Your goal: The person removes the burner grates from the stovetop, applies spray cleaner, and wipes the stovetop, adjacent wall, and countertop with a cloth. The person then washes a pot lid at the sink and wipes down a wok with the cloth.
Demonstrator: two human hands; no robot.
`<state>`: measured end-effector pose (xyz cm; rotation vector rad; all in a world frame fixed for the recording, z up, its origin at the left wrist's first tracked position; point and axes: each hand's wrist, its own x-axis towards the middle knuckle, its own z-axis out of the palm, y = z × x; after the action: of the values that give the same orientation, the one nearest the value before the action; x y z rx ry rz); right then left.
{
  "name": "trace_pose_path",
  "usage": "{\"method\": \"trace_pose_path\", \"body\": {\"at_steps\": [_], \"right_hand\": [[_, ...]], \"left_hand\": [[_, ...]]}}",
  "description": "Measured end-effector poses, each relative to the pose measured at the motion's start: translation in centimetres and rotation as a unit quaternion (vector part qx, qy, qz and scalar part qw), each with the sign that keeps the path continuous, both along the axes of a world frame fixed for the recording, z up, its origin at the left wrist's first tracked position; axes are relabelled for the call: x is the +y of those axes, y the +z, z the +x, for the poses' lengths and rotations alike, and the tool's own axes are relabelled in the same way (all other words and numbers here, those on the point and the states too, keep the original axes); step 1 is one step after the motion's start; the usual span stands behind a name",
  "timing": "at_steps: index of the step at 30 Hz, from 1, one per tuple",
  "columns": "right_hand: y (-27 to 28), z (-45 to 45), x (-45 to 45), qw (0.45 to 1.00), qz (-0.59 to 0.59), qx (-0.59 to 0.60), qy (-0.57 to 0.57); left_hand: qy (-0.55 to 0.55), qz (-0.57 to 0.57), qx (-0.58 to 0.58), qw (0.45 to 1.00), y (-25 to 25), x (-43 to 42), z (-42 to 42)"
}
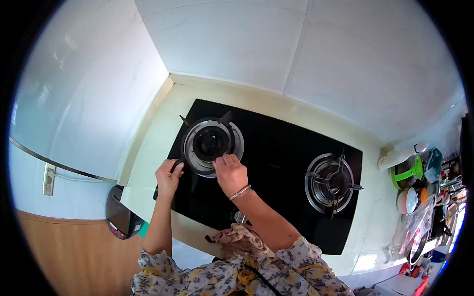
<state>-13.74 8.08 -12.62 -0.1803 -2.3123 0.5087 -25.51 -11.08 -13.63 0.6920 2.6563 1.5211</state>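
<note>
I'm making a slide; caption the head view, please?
Left hand pinching a dark prong, right hand at the near edge of the left burner on a black hob.

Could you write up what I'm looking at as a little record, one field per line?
Surface: black two-burner gas cooktop on a pale countertop
Left hand: fingers closed on a dark pan-support prong beside the left burner
Right hand: at that burner's near rim; exact grip hidden
Right wrist: bracelet
Right burner: pronged support on it
Near edge: crumpled pinkish-brown cloth
</note>
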Motion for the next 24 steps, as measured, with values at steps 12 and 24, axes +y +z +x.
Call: {"method": "trace_pose_path", "body": {"at_steps": [12,24], "right_hand": [[-2.1,0.2,2.0,0.997,0.043,-0.052,0.028],[-2.4,-0.9,4.5,0.989,-0.087,-0.112,0.036]], "left_hand": [[0.004,-0.072,0.084,0.994,0.2,0.7,1.1],[0.053,-0.068,0.102,0.991,-1.0,1.8,2.7]]}}
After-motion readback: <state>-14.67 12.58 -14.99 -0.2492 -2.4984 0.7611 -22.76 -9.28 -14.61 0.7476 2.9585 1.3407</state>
